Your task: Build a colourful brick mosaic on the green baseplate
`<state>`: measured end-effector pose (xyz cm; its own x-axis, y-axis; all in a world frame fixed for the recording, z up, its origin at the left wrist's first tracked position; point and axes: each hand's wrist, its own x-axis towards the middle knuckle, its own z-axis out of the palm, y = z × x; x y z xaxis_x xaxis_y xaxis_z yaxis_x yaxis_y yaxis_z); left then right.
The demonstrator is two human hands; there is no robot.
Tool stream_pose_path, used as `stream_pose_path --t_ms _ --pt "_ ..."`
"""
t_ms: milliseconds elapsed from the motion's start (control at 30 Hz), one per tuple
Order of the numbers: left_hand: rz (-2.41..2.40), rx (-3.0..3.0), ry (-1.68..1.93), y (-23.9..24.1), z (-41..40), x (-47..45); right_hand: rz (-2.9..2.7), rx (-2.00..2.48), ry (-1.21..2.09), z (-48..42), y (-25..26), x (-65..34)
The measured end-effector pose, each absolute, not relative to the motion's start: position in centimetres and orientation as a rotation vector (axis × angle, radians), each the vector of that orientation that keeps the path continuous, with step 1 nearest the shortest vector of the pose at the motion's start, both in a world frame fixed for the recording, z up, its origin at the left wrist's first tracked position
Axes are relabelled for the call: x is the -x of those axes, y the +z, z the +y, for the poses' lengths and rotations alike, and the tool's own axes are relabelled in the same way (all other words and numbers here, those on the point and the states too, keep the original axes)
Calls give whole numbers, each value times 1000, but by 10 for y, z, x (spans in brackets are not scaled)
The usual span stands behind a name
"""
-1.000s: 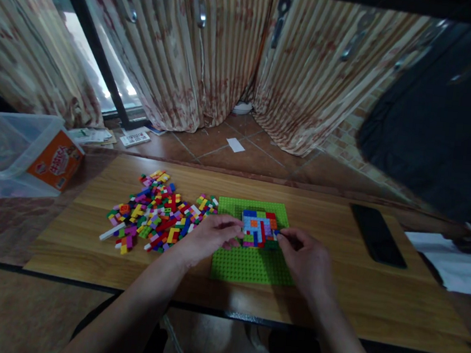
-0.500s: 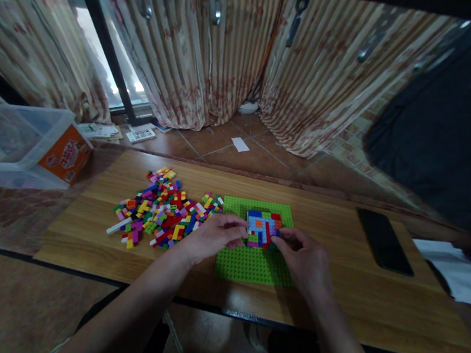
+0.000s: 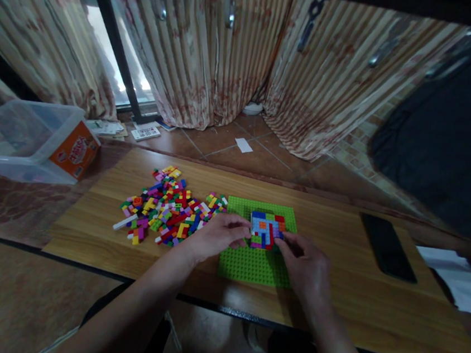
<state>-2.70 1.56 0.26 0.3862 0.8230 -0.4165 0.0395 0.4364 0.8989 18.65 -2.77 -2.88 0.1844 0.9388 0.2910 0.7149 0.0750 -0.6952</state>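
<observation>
A multicoloured block of toy building bricks sits over the upper part of a green studded baseplate. My left hand is at its left side, thumb and fingertips closed at the edge. From the right, my right hand pinches the block's lower right edge, where a blue brick shows beside the fingers. The palm-side fingers of both hands are partly hidden, and so is the underside of the block. To the left lies a loose pile of small coloured bricks.
A black phone lies on the right of the wooden table, with white papers beyond it. A clear plastic box with an orange label stands at the far left. Curtains hang behind the table.
The view has shifted slightly, so the whole scene sits a little further right. Both hands keep nearly the same place at the brick block.
</observation>
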Motion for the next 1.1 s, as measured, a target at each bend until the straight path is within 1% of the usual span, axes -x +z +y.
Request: stream_pose_path --t_ms 267,533,833,1100 --pt "1050 -1011 645 0 17 30 -1485 1846 511 -24 -22 -199" --pt "1060 -1026 636 0 17 32 -1390 1847 584 -6 -19 -202" --pt "1092 -1034 640 2 17 34 -1470 1936 492 0 -26 -189" --pt "1088 -993 709 7 22 47 -1460 1917 541 2 -32 -193"
